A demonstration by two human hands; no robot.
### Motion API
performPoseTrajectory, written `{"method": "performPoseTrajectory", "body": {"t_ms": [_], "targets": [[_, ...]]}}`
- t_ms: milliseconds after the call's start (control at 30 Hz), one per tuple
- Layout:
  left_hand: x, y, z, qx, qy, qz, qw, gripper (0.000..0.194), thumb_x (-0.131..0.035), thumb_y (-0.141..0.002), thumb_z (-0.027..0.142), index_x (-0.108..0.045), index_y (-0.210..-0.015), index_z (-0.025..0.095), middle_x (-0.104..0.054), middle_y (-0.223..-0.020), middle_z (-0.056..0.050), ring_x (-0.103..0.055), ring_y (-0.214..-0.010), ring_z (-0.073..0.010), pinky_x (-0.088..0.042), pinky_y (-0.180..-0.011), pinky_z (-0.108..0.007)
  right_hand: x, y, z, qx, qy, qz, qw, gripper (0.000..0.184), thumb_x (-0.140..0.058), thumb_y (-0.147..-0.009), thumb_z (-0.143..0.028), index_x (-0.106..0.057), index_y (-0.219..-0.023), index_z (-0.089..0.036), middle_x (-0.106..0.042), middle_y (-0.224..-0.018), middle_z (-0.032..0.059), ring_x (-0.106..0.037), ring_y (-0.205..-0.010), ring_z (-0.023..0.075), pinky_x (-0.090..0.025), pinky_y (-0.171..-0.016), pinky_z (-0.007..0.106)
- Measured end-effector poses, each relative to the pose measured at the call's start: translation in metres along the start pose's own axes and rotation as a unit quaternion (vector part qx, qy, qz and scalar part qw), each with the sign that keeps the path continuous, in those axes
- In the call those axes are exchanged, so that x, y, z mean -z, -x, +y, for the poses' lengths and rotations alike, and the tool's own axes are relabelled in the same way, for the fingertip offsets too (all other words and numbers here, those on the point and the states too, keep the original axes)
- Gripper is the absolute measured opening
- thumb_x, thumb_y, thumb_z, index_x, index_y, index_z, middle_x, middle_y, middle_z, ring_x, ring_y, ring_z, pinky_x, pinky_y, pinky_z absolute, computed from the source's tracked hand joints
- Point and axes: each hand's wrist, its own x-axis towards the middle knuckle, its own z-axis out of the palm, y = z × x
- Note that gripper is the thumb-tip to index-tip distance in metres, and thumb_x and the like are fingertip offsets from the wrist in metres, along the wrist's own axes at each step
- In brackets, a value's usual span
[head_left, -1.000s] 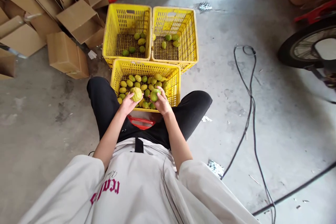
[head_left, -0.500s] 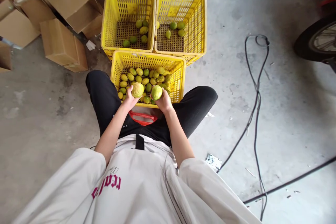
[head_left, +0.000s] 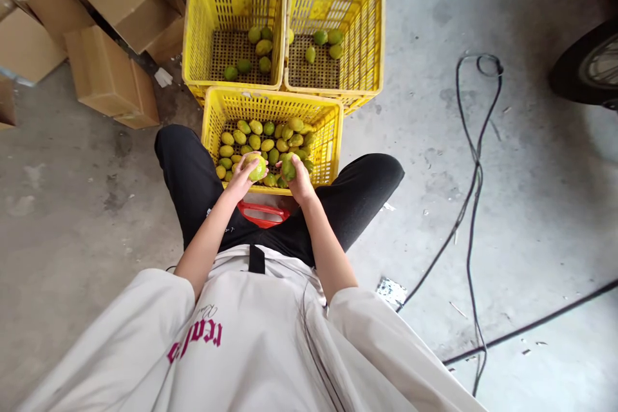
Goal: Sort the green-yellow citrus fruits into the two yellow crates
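Observation:
My left hand [head_left: 242, 179] is closed around a yellow-green lemon [head_left: 257, 169], its fingers over the top of the fruit. A greener lemon [head_left: 288, 168] sits in my right hand [head_left: 301, 181], with the thumb and fingers wrapped round it. Both hands are held side by side above the near edge of a yellow plastic crate [head_left: 333, 148] between my knees. Inside that crate lie many loose lemons [head_left: 254, 141], yellow to green, partly hidden by my hands.
Two more yellow crates, left [head_left: 188, 26] and right [head_left: 381, 26], stand behind, each with several greenish lemons. Cardboard boxes [head_left: 106, 74] are heaped at the left. A black cable [head_left: 476, 167] lies on the floor at the right, near a wheel [head_left: 591, 67]. Something red [head_left: 263, 214] shows between my legs.
Both hands have turned the lemons in their grip, and the fingers now cover more of each fruit. The view has shifted slightly, with the crates a little higher in it.

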Motion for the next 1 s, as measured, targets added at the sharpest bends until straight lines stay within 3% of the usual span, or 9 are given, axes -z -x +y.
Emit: {"method": "performPoseTrajectory", "body": {"t_ms": [67,200,333,433,600,800,900,1000], "targets": [[0.0,0.0,-0.001,0.002,0.006,0.01,1.0,0.033,-0.083,-0.079,0.029,-0.064,-0.105,0.021,-0.078,-0.109,-0.009,-0.073,-0.117,-0.0281,-0.057,-0.104,-0.047,0.0,-0.002,0.001,-0.005,-0.014,0.002,1.0,0.046,-0.067,-0.085,-0.069,-0.061,-0.096,-0.024,-0.075,-0.097,0.0054,-0.07,-0.103,0.0254,-0.06,-0.071,0.032],[0.0,-0.003,-0.001,0.007,0.034,0.036,0.999,0.024,-0.074,-0.084,0.037,-0.062,-0.096,0.02,-0.077,-0.107,-0.009,-0.071,-0.12,-0.0273,-0.057,-0.105,-0.045,0.0,-0.006,0.003,-0.024,-0.034,0.047,0.998,0.043,-0.067,-0.083,-0.065,-0.061,-0.098,-0.025,-0.073,-0.104,0.0036,-0.07,-0.106,0.0232,-0.062,-0.073,0.031],[0.002,-0.009,-0.001,0.025,0.039,0.09,0.995,0.025,-0.055,-0.097,0.047,-0.062,-0.097,0.023,-0.074,-0.105,-0.006,-0.069,-0.122,-0.0253,-0.06,-0.101,-0.043,-0.003,-0.004,-0.001,-0.041,-0.002,0.0,0.999,0.055,-0.061,-0.084,-0.069,-0.064,-0.117,-0.024,-0.072,-0.111,0.0061,-0.072,-0.105,0.0249,-0.063,-0.073,0.033],[0.002,-0.011,0.0,0.045,0.032,0.075,0.996,0.04,-0.05,-0.098,0.059,-0.065,-0.1,0.022,-0.075,-0.102,-0.008,-0.07,-0.12,-0.0275,-0.062,-0.097,-0.042,-0.004,0.0,-0.005,-0.025,0.012,-0.018,0.999,0.058,-0.06,-0.087,-0.068,-0.06,-0.13,-0.03,-0.072,-0.111,0.004,-0.074,-0.102,0.0238,-0.063,-0.075,0.033],[-0.001,-0.007,0.002,0.063,0.043,0.037,0.996,0.046,-0.046,-0.102,0.056,-0.067,-0.123,0.021,-0.079,-0.099,-0.01,-0.076,-0.109,-0.0273,-0.063,-0.093,-0.04,-0.003,0.0,-0.001,-0.035,-0.007,0.008,0.999,0.054,-0.067,-0.085,-0.069,-0.061,-0.118,-0.027,-0.074,-0.095,0.0031,-0.075,-0.094,0.0235,-0.063,-0.075,0.033],[-0.003,-0.002,0.007,0.08,0.048,0.032,0.995,0.044,-0.054,-0.1,0.056,-0.068,-0.127,0.025,-0.079,-0.098,-0.006,-0.08,-0.095,-0.025,-0.063,-0.071,-0.03,-0.002,-0.003,0.007,0.016,-0.019,0.064,0.998,0.056,-0.087,-0.069,-0.055,-0.053,-0.105,-0.03,-0.073,-0.083,-0.0026,-0.073,-0.088,0.0206,-0.058,-0.068,0.028],[-0.004,0.001,0.007,0.087,0.043,0.045,0.994,0.043,-0.064,-0.095,0.059,-0.069,-0.12,0.025,-0.076,-0.088,-0.002,-0.08,-0.085,-0.0219,-0.061,-0.063,-0.024,-0.004,-0.004,0.005,0.006,-0.035,0.076,0.996,0.048,-0.084,-0.071,-0.058,-0.054,-0.095,-0.028,-0.073,-0.084,-0.0011,-0.073,-0.092,0.0223,-0.061,-0.071,0.032],[-0.005,0.003,0.007,0.075,0.039,0.053,0.995,0.036,-0.079,-0.087,0.047,-0.068,-0.114,0.025,-0.075,-0.087,0.0,-0.08,-0.081,-0.0194,-0.06,-0.065,-0.022,-0.006,-0.006,0.0,-0.019,-0.058,0.084,0.995,0.042,-0.077,-0.078,-0.062,-0.058,-0.088,-0.027,-0.073,-0.087,0.0001,-0.074,-0.097,0.0226,-0.064,-0.075,0.034]]}}
